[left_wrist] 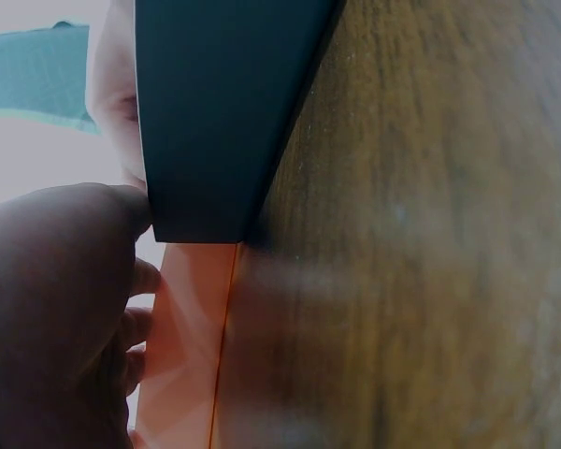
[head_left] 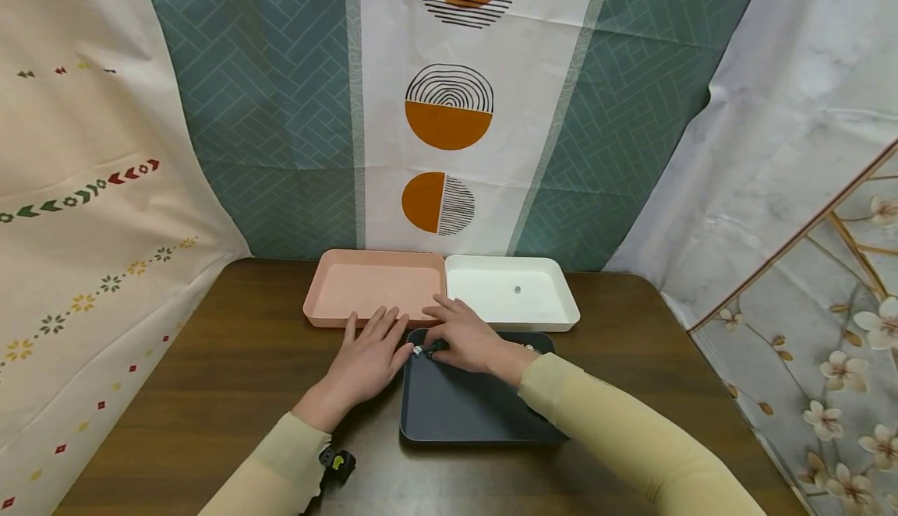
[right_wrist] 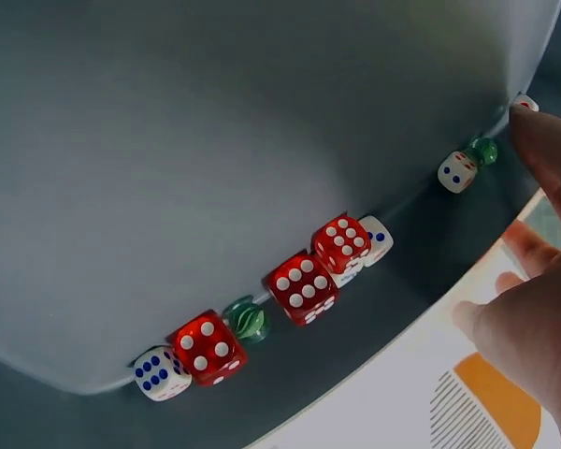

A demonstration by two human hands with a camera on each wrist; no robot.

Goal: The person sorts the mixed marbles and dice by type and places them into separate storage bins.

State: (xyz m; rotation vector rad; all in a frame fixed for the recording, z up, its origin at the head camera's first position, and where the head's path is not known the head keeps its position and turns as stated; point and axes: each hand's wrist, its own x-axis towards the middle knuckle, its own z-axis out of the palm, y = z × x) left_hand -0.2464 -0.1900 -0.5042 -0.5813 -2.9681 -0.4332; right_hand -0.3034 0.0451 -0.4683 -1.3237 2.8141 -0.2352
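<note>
My left hand (head_left: 368,358) has its fingers straight and spread, fingertips at the near rim of the pink tray (head_left: 375,288). Its thumb (left_wrist: 126,208) lies at the corner of the dark tray (head_left: 477,415). Over that tray's far left corner is my right hand (head_left: 471,341), one fingertip right at a white die (right_wrist: 525,100); whether it pinches the die I cannot tell. Close by, another white die (right_wrist: 456,173) sits against a green glass marble (right_wrist: 484,151). Along the same wall lie red dice (right_wrist: 302,288), more white dice (right_wrist: 161,374) and a second green marble (right_wrist: 249,319).
A white tray (head_left: 505,298) adjoins the pink one at the table's back edge, with one small greyish round piece (head_left: 517,290) inside. Both stand just beyond the dark tray on the wooden table (head_left: 231,391). Patterned cloths hang behind and at both sides.
</note>
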